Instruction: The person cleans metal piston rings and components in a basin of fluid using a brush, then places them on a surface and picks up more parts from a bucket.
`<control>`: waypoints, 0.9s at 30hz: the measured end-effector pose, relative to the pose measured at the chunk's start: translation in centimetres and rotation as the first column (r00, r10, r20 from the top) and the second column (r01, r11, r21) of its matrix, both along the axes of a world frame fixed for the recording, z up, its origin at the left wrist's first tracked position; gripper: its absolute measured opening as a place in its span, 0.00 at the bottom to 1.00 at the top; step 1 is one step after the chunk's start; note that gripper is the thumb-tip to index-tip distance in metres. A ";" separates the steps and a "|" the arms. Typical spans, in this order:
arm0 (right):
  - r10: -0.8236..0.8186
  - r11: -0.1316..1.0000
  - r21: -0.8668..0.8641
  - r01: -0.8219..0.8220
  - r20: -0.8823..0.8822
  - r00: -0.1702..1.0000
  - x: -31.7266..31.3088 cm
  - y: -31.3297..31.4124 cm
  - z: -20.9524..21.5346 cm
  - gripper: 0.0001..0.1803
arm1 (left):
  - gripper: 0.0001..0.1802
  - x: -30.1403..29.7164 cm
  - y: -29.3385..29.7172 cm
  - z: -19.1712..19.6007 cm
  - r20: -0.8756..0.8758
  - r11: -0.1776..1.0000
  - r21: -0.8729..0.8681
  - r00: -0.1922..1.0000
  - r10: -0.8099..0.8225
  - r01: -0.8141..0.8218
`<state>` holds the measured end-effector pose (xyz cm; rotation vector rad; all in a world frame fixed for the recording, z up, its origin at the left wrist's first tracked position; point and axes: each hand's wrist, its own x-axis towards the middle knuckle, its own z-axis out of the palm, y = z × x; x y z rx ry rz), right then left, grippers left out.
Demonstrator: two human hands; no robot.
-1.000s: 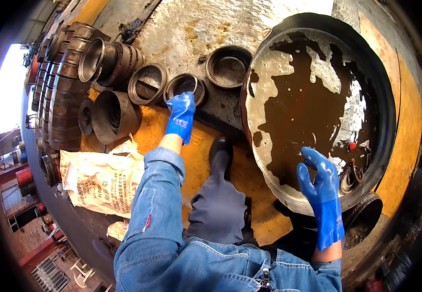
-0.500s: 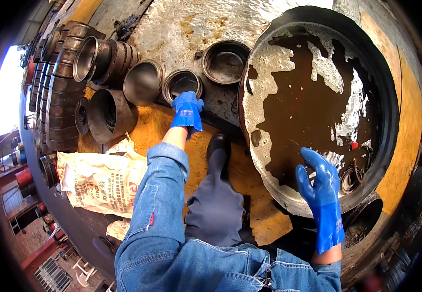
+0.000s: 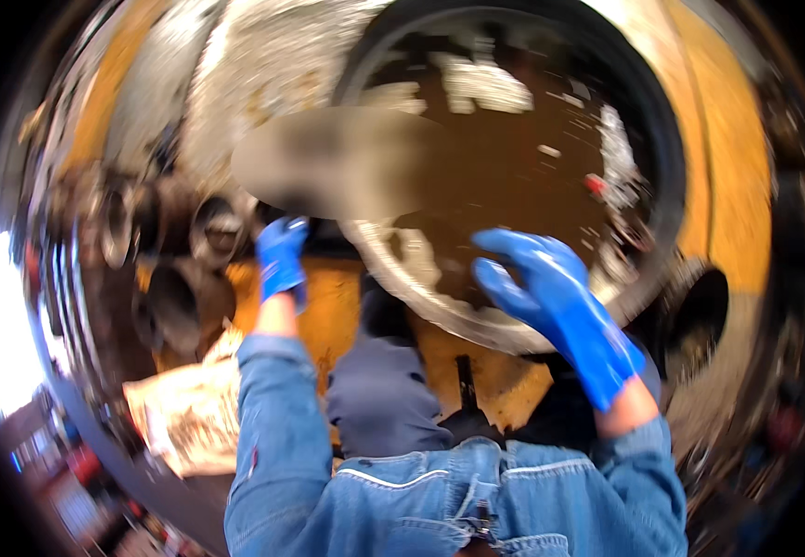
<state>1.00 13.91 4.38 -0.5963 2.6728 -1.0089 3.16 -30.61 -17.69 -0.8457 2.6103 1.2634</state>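
My left hand [image 3: 281, 257], in a blue rubber glove, is at the near side of the row of metal rings. Motion blur and a smeared patch hide what its fingertips touch. Just left of it sits a round metal ring [image 3: 219, 228]. My right hand [image 3: 544, 286], in a matching glove, hovers over the near part of a big round basin [image 3: 444, 317], thumb and fingers apart and holding nothing. Brown liquid [image 3: 505, 176] with pale foam fills the basin. A small red thing [image 3: 596, 184] and some curled rings [image 3: 630, 232] show near its right wall.
More dark metal rings [image 3: 115, 227] crowd the left, with a wide metal cup [image 3: 180, 299] lying on its side. A paper sack [image 3: 184, 408] lies below them. Right of the basin stands an open metal cylinder [image 3: 702, 302]. My knee [image 3: 379, 399] is between my arms.
The view has swung right and blurred, so the basin appears farther left. My right hand has moved inward over the basin. My left hand remains near the rings.
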 end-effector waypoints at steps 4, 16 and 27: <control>-0.022 0.991 -0.134 0.028 0.048 0.999 -0.4 0.2 -0.4 0.19 | 0.25 2.7 0.7 8.6 -0.163 0.949 0.279 0.966 0.200 -0.149; -0.221 0.722 -0.611 0.326 0.243 0.945 -0.7 5.6 4.6 0.14 | 0.30 -3.9 18.2 24.9 -0.087 0.852 0.404 0.941 -0.328 0.334; -0.288 0.939 -0.149 0.310 0.150 0.946 0.9 37.5 7.6 0.11 | 0.24 3.0 34.0 16.2 -0.028 0.629 0.005 0.629 -0.777 0.778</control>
